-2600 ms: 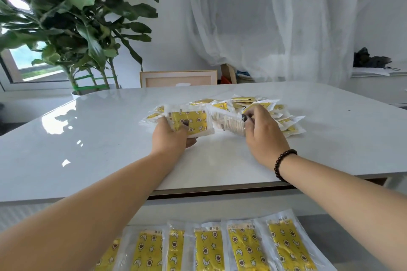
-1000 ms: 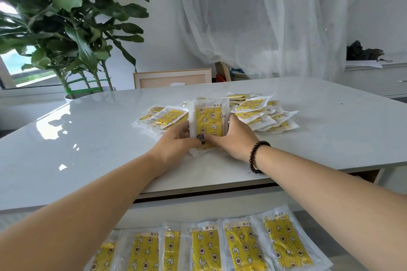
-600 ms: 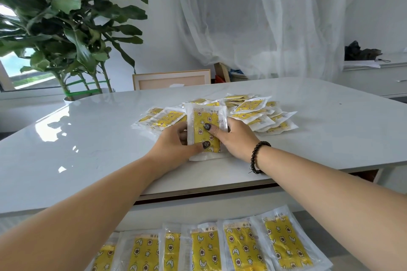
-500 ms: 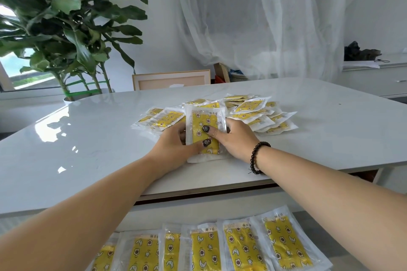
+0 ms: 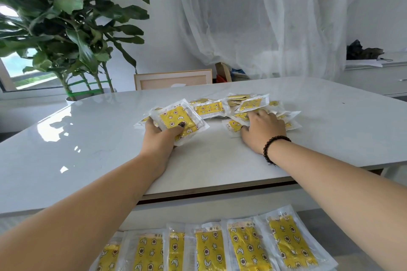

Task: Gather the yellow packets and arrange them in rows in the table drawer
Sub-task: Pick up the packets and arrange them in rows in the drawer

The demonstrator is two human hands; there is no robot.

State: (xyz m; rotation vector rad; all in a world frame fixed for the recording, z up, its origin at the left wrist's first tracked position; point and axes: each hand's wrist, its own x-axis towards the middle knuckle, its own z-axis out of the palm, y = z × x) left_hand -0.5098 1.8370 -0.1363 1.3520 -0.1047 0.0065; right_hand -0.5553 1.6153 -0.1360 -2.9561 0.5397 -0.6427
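Nearest the camera, a row of packets (image 5: 211,248) lay side by side in the drawer (image 5: 326,222) below the table edge, long sides touching or overlapping, yellow faces up. Both bare forearms reached forward over the drawer and across the near part of the table (image 5: 66,156). The left hand (image 5: 159,136) sat left of centre, back of the hand up, thumb curled over the top of a small stack (image 5: 178,120) of packets and fingers under it, so the stack was gripped and tilted, its far end raised off the table. The right hand (image 5: 262,130), with a dark bead bracelet (image 5: 274,146) on the wrist, lay palm down to the right, well apart from the left, fingers spread and nearly straight, resting on the near edge of the loose pile (image 5: 248,105); it gripped nothing that could be seen. The pile spread between and beyond the two hands. Farther back stood a wooden frame (image 5: 172,79), a leafy plant (image 5: 66,28) at far left and a white curtain (image 5: 264,17) behind.
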